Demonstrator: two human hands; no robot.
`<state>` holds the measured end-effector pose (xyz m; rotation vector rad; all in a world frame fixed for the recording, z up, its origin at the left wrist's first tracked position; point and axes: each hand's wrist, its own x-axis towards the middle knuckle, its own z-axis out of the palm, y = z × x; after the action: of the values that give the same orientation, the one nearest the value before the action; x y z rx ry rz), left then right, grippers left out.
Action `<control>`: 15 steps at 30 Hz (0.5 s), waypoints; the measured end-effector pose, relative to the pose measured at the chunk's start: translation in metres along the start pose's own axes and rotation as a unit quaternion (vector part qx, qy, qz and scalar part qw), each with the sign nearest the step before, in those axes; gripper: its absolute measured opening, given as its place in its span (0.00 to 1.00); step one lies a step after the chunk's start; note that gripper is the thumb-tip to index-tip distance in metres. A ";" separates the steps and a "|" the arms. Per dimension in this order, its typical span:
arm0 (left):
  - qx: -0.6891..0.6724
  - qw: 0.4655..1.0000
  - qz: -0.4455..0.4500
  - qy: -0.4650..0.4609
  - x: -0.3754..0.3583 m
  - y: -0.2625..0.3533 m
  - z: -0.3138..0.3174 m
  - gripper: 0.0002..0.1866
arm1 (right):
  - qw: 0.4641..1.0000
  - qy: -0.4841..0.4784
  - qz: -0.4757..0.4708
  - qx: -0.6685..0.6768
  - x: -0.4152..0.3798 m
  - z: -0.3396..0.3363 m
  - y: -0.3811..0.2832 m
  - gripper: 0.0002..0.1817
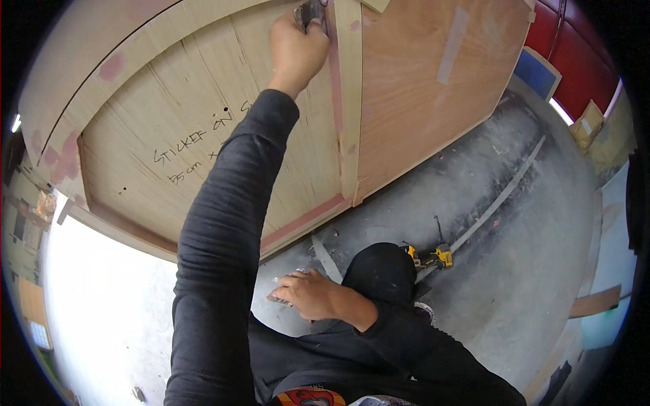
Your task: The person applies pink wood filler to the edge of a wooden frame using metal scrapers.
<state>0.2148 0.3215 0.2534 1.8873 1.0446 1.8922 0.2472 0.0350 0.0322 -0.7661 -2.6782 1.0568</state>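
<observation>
My left hand (299, 53) is raised against the upper part of a pale wooden panel (291, 162), beside a vertical strip (348, 88). Its fingers are closed on a dark, flat scraper-like piece (311, 12) at the joint. Down over my lap, my right hand (308, 293) grips a thin flat piece with a brownish edge (277, 299); its kind is hard to make out. Pink filler-like patches (112, 66) mark the curved frame, and a pink line runs along the vertical strip. Handwriting (186, 145) on the panel is partly covered by my left sleeve.
A yellow and black power tool (440, 257) lies on the grey floor (501, 271) beyond my knee. To the right of the strip is a reddish plywood panel (420, 95). A blue board (537, 73) leans near a red wall (575, 54). Wood pieces (596, 302) lie at the right.
</observation>
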 end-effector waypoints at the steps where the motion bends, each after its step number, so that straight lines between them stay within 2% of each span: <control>1: -0.006 1.000 0.010 -0.008 -0.001 0.000 0.000 0.11 | 1.000 -0.003 0.000 -0.006 0.000 -0.001 0.000 0.21; 2: -0.005 1.000 0.011 -0.008 -0.004 0.000 -0.001 0.11 | 1.000 -0.002 0.000 -0.006 -0.001 -0.001 0.000 0.21; 4: 0.029 0.996 0.089 -0.008 -0.011 0.003 -0.003 0.11 | 1.000 -0.006 0.001 -0.010 -0.001 0.000 0.001 0.21; 5: 0.029 0.996 0.089 -0.007 -0.017 0.004 -0.006 0.11 | 1.000 -0.007 0.001 -0.010 0.000 0.001 0.001 0.21; 7: -0.070 0.987 0.135 -0.054 -0.028 0.006 -0.010 0.16 | 1.000 -0.001 -0.002 -0.013 0.000 0.003 0.001 0.21; 8: -0.069 0.987 0.136 -0.055 -0.029 0.003 -0.011 0.16 | 1.000 -0.001 -0.003 -0.013 0.000 0.002 0.000 0.21; 10: -0.044 0.997 0.054 0.022 -0.033 -0.008 -0.014 0.17 | 1.000 0.000 -0.002 -0.016 0.001 0.002 -0.001 0.21; 15: 0.053 0.997 0.051 0.032 -0.019 -0.007 -0.008 0.17 | 1.000 -0.012 -0.002 -0.006 0.000 0.000 -0.001 0.21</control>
<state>0.2072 0.3115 0.2351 1.9862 1.1086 2.0023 0.2468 0.0339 0.0331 -0.7543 -2.7068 1.0577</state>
